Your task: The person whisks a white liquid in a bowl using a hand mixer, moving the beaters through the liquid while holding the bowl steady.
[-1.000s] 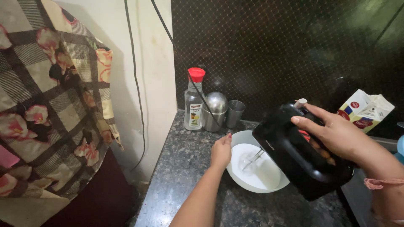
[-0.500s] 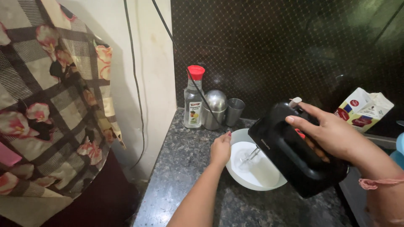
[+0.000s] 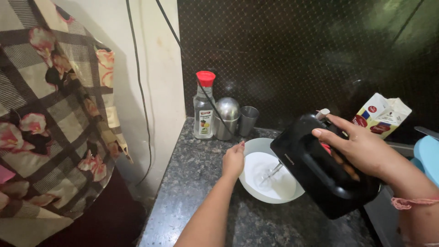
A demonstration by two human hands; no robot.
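Speckled dark granite countertop (image 3: 201, 174) carries everything here, polished and glossy. Dead centre sits a round white bowl (image 3: 256, 148) with smooth, pale whipped cream (image 3: 270, 178) inside. The left hand (image 3: 233, 160) rests against the bowl's rim at its 9 o'clock, fingers curled loosely on the edge, steadying it rather than clenching.

The right hand (image 3: 361, 148) is wrapped around the handle of a chunky black plastic hand mixer (image 3: 320, 174), fingers closed over the top in a firm grasp. The mixer sits at the bowl's 3 o'clock, tilted, with its thin metal beaters (image 3: 272, 171) dipped into the cream.

At the bowl's 11 o'clock, against the dark textured wall: a clear plastic bottle with a red cap (image 3: 204, 107), then a shiny domed steel container (image 3: 227, 116), then a small steel tumbler (image 3: 248, 120), all just beside each other. A black cord (image 3: 201, 82) runs diagonally down past them.

At 2 o'clock there's a white cardboard carton (image 3: 382, 114) with its spout end opened. Far off at 9 o'clock hangs a checked, floral-print cloth (image 3: 50, 123), soft and draped.
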